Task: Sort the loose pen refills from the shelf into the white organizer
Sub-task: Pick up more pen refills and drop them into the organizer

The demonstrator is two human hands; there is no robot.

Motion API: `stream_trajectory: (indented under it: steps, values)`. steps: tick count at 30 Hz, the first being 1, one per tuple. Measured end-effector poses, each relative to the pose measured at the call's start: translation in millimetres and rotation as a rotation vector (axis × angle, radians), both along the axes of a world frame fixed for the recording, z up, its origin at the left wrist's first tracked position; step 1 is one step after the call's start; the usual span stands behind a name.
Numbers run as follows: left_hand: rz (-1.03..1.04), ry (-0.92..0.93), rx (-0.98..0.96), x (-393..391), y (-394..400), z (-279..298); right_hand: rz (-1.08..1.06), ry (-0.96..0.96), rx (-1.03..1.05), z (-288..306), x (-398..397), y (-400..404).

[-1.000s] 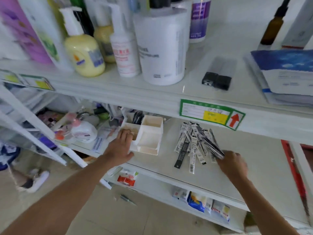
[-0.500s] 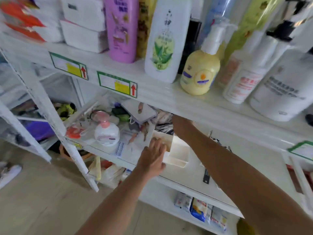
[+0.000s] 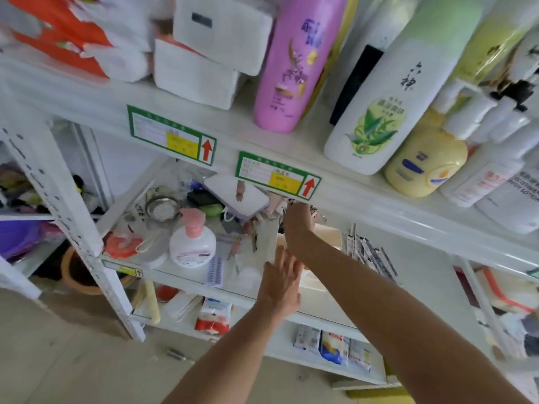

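Note:
The white organizer [image 3: 272,243] stands on the middle shelf, mostly covered by my arms. My left hand [image 3: 281,282] lies flat against its front left corner, fingers stretched out and holding nothing. Just under the upper shelf's edge, my right hand [image 3: 299,220] reaches over the organizer's back compartment. Its fingers curl down around dark pen refills [image 3: 314,210], whose ends show at the fingertips. The loose pen refills [image 3: 370,255], in black-and-white sleeves, lie fanned out on the shelf to the right of my right forearm.
Left of the organizer stand a pink-capped pump bottle [image 3: 192,243], a metal strainer [image 3: 162,208], a purple-edged tablet [image 3: 236,196] and small clutter. Large bottles [image 3: 291,62] and tissue packs fill the upper shelf. Packets [image 3: 332,344] lie on the lower shelf.
My right hand left the refill pile with several refills and crossed left to the organizer's back compartment. The view swung left. My left hand slid from the organizer's rim to its front corner.

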State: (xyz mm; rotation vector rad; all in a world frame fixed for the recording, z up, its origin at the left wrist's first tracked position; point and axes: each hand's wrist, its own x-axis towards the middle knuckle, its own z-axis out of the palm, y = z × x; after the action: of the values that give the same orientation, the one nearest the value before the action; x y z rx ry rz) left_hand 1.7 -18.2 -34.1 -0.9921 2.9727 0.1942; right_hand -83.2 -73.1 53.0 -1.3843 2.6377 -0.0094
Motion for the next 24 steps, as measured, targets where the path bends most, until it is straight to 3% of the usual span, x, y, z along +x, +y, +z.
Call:
stream_trajectory:
  steps: [1,4,5,6,7,9,13,14,16,19,21,24]
  values:
    - [-0.019,-0.027,-0.018,-0.1,-0.3,-0.4,-0.003,-0.097,0.060,-3.4,4.6,-4.6]
    - [-0.028,-0.033,-0.018,3.7,-0.8,1.9,0.062,-0.091,-0.022,0.1,14.8,-17.5]
    - [-0.021,-0.026,-0.006,4.6,-1.2,3.4,0.080,0.069,-0.008,9.0,19.9,-23.5]
    - [-0.014,-0.015,0.006,4.9,-1.7,4.1,0.224,0.155,-0.003,15.6,21.1,-23.2]
    - [-0.007,-0.003,0.014,5.2,-1.5,4.8,0.425,0.381,0.021,22.2,18.5,-23.0]
    - [0.002,0.021,0.024,7.7,-0.8,7.6,0.560,0.527,-0.001,31.5,10.6,-10.4]
    - [0.009,0.049,0.033,6.9,-3.3,8.6,0.235,0.226,-0.661,26.8,-12.8,1.2]
    - [0.010,0.042,0.037,5.8,-2.1,7.7,0.117,0.180,-0.689,22.2,-18.1,1.2]
    - [-0.009,0.031,0.047,0.8,3.1,7.5,0.005,0.204,-0.529,7.2,-26.3,1.9]
    - [-0.003,0.024,-0.002,-0.7,-0.4,2.6,0.140,0.179,-0.345,-15.6,-12.7,-8.7]
    - [0.012,0.026,-0.008,1.7,-6.0,0.7,0.135,0.105,-0.375,-11.6,-2.9,-25.7]
    - [0.012,0.019,0.018,-0.2,-2.9,0.1,-0.008,0.161,-0.588,-1.8,-10.3,-22.5]
